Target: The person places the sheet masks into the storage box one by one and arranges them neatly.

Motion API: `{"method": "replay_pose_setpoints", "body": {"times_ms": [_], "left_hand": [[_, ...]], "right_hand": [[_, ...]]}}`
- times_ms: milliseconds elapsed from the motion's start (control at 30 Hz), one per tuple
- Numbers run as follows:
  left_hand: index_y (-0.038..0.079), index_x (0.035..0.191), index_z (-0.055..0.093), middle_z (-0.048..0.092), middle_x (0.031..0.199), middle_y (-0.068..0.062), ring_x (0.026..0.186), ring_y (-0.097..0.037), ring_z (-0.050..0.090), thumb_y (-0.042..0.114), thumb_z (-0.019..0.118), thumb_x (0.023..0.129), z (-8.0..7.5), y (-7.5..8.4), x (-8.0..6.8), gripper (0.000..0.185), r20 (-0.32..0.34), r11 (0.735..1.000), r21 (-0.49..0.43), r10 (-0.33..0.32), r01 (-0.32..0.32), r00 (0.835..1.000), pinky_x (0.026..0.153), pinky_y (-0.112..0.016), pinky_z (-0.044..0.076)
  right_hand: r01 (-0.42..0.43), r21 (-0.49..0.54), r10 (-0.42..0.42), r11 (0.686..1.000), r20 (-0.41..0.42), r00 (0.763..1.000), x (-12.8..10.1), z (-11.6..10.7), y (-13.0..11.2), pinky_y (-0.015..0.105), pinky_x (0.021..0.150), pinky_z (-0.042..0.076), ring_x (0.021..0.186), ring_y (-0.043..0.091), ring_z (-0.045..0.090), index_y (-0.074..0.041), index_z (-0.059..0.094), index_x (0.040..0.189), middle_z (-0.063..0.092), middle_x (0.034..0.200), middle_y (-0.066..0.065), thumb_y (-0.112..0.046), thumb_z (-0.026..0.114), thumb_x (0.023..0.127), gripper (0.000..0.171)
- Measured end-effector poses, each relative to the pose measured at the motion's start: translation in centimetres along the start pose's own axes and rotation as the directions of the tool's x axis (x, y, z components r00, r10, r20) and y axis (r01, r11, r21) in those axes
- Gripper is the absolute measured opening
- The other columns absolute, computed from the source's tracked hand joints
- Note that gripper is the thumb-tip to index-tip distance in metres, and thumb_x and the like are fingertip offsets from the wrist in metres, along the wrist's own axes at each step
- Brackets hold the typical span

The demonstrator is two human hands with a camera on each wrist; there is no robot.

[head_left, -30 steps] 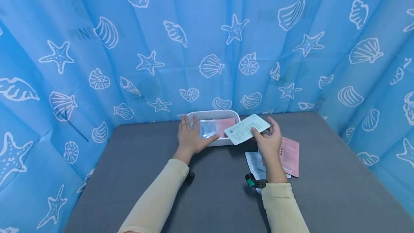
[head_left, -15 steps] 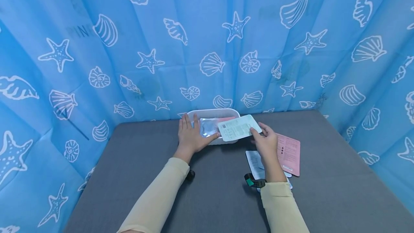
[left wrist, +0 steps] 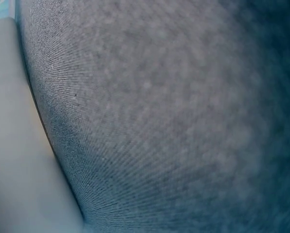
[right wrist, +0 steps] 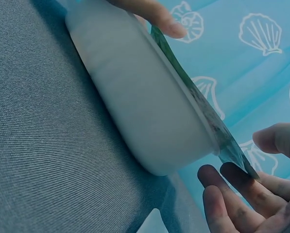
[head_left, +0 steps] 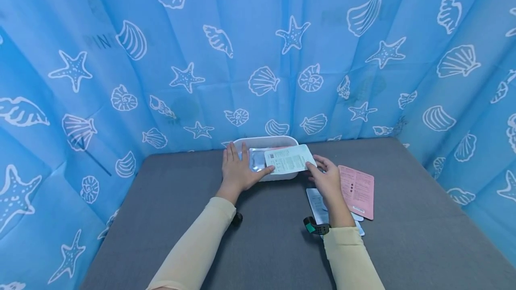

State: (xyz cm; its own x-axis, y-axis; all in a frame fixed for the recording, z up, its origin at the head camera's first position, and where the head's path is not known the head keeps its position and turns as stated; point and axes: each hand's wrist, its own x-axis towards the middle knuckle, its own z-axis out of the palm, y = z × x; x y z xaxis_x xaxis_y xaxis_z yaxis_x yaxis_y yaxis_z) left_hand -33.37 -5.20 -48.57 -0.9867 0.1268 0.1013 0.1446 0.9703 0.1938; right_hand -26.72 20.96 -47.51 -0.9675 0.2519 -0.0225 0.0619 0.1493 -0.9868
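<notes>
A white tray (head_left: pixel 266 139) stands at the far middle of the grey table. My left hand (head_left: pixel 238 169) lies flat against its left side, fingers straight, thumb along the front wall. A silvery packet (head_left: pixel 256 159) lies inside the tray. Over it, a white printed packet (head_left: pixel 289 160) rests tilted on the tray's rim. My right hand (head_left: pixel 324 176) pinches that packet's near right corner. In the right wrist view the packet's edge (right wrist: pixel 193 92) runs above the tray wall (right wrist: pixel 135 107) to my right fingers (right wrist: pixel 232 194).
A pink packet (head_left: pixel 356 189) lies on the table right of my right hand, and pale packets (head_left: pixel 316 202) lie under the wrist. A blue shell-print curtain (head_left: pixel 258 57) closes in three sides. The left wrist view shows only grey table cloth (left wrist: pixel 174 121).
My right hand has carried the white packet leftward and lower, from beside the tray to over it, covering the pink packet inside. The left hand has stayed put.
</notes>
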Motion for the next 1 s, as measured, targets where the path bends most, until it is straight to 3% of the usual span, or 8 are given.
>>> {"method": "replay_pose_setpoints", "body": {"times_ms": [200, 400, 500, 767, 1000], "left_hand": [[0.012, 0.172, 0.009, 0.002, 0.178, -0.024, 0.167, -0.042, 0.001, 0.106, 0.035, 0.076, 0.2, -0.03, -0.06, 0.137, 0.003, 1.0, 0.004, -0.006, 0.006, 1.0, 0.135, -0.056, 0.004], [0.011, 0.172, 0.01, 0.002, 0.178, -0.025, 0.166, -0.043, 0.002, 0.104, 0.039, 0.075, 0.12, 0.0, -0.07, 0.137, -0.002, 1.0, -0.023, -0.002, 0.002, 1.0, 0.135, -0.057, 0.006], [0.011, 0.172, 0.011, 0.003, 0.178, -0.024, 0.166, -0.043, 0.002, 0.104, 0.039, 0.075, 0.16, 0.0, -0.05, 0.137, -0.008, 1.0, -0.017, 0.002, -0.002, 1.0, 0.135, -0.057, 0.006], [0.011, 0.172, 0.009, 0.002, 0.178, -0.025, 0.167, -0.042, 0.001, 0.105, 0.04, 0.075, 0.2, -0.08, -0.01, 0.138, -0.004, 1.0, -0.019, 0.002, -0.002, 1.0, 0.135, -0.056, 0.006], [0.011, 0.172, 0.011, 0.002, 0.178, -0.026, 0.167, -0.042, 0.001, 0.104, 0.043, 0.074, 0.27, 0.11, 0.07, 0.139, -0.011, 1.0, -0.025, -0.016, 0.016, 1.0, 0.135, -0.056, 0.006]], "right_hand": [[-0.009, -0.023, 0.01, 1.0, 0.044, 0.999, 0.02, 0.03, 0.06, 0.035, 0.099, 0.061, 0.126, 0.037, 0.07, -0.007, 0.052, 0.155, 0.062, 0.145, 0.018, -0.03, 0.061, 0.109, 0.052], [-0.002, -0.086, 0.016, 0.996, 0.163, 0.986, 0.08, 0.28, 0.04, 0.047, 0.11, 0.055, 0.13, 0.034, 0.067, -0.01, 0.053, 0.154, 0.054, 0.154, 0.017, -0.032, 0.062, 0.109, 0.051], [0.009, -0.128, 0.018, 0.992, 0.207, 0.978, 0.08, 0.31, 0.12, 0.047, 0.111, 0.053, 0.132, 0.033, 0.066, -0.01, 0.051, 0.156, 0.05, 0.158, 0.016, -0.033, 0.061, 0.109, 0.053], [0.023, -0.124, 0.005, 0.992, 0.222, 0.975, 0.0, 0.16, 0.27, 0.049, 0.111, 0.053, 0.133, 0.033, 0.065, -0.01, 0.05, 0.156, 0.049, 0.159, 0.016, -0.032, 0.061, 0.109, 0.053], [0.04, -0.14, -0.01, 0.989, 0.208, 0.978, -0.23, -0.43, -0.11, 0.044, 0.107, 0.055, 0.13, 0.032, 0.066, -0.009, 0.052, 0.154, 0.052, 0.157, 0.015, -0.032, 0.061, 0.109, 0.051]]}}
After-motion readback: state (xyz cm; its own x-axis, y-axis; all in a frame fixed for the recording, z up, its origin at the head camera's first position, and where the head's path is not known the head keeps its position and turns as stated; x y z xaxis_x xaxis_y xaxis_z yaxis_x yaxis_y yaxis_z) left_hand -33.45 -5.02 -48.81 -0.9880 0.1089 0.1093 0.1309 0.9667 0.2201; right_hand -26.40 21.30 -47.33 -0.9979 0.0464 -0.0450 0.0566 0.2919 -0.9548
